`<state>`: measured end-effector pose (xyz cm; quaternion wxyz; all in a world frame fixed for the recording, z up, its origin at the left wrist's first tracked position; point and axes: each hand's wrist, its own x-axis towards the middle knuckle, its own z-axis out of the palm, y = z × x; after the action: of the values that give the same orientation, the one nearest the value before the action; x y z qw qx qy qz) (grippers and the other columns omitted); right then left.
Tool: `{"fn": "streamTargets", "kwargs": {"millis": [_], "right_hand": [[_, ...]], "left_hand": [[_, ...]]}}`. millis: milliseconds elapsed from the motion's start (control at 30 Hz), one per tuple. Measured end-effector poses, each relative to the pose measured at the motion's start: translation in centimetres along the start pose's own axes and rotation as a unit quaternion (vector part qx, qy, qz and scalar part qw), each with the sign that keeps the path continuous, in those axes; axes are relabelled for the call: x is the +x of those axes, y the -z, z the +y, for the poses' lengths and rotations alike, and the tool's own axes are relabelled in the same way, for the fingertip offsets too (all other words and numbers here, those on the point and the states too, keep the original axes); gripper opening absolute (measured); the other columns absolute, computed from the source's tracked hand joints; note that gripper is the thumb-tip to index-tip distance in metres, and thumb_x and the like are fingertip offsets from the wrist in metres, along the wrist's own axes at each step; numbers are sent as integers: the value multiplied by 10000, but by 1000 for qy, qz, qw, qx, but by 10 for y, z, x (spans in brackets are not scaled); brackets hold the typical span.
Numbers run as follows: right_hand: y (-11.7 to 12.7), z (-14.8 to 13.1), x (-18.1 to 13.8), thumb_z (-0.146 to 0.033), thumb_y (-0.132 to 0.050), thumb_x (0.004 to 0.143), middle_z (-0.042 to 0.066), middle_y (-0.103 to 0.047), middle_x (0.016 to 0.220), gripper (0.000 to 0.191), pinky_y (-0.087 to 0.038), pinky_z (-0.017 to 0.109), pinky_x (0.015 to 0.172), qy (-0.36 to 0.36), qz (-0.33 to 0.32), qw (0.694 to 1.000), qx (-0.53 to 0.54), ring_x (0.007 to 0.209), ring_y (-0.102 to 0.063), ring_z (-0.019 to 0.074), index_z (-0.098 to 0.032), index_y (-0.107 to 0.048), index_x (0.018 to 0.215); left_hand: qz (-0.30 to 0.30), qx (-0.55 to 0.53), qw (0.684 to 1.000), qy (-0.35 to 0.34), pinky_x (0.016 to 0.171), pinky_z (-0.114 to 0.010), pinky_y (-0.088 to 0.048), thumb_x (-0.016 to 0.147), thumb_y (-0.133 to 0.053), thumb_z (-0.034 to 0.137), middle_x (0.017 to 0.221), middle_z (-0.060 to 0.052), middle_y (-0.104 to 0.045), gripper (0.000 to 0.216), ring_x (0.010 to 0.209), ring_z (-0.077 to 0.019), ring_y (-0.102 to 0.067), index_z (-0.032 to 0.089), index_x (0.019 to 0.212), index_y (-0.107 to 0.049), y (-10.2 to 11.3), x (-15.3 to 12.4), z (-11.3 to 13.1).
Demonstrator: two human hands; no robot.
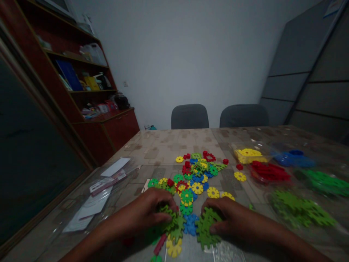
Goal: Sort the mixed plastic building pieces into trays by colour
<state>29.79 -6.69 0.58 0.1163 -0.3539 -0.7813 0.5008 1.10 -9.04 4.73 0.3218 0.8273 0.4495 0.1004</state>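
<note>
At the near end of the desk (163, 145), the likeliest trouble seemed to be the joined pieces popping apart. The left hand (147, 214) and the right hand (234, 220) each pressed on its own end of one low chain, and an uneven push or twist from either side could have split the slotted joints or slid the whole lot across the glossy top. A blue disc (191, 223) lay between the two hands, touching green on both sides, and looked the weakest link. A yellow disc (173, 249) and a red stick (160, 244) lay close under the wrists, where a forearm could have swept them aside. The dim light made the slots hard to see, so a misfit was possible too. The left hand was curled narrow, its fingers and thumb closed on the dark green discs (171, 220). The right hand was likewise curled, fingers folded over the green clump (205, 229) with the thumb at its side. Both bundles rested on the desk, just short of the loose pile (196, 174) of mixed discs, with the sorted bags (269, 171) off to the right.
</note>
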Motion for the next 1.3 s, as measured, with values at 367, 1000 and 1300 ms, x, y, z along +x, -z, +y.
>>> {"fn": "streamTargets", "kwargs": {"millis": [367, 1000, 1300], "right_hand": [[1, -5, 1, -46, -593, 737, 2, -682, 925, 263, -431, 258, 773, 24, 36, 998, -43, 863, -592, 164, -185, -675, 945], [-2, 4, 0, -222, -603, 886, 120, -510, 1419, 503, -337, 440, 1101, 41, 93, 984, -149, 1303, -435, 295, -222, -504, 1380], [0, -2, -4, -297, -793, 712, 119, -515, 1355, 648, -296, 482, 1106, 9, 35, 985, -171, 1271, -417, 319, -188, -547, 1301]], "left_hand": [[-39, 5, 998, 40, 1106, -453, -334, 749, -736, 106, 1394, -8, -548, 616, 1286, -257, -470, 359, 1283, -561, -16, -5, -3], [-52, 57, 997, 30, 1138, -525, -322, 784, -655, 130, 1529, -8, -423, 788, 1366, -315, -411, 405, 1465, -370, -10, -18, 20], [-85, 30, 993, 70, 1152, -522, -290, 718, -760, 106, 1542, 12, -400, 860, 1389, -314, -372, 433, 1431, -408, -8, -16, 22]]}}
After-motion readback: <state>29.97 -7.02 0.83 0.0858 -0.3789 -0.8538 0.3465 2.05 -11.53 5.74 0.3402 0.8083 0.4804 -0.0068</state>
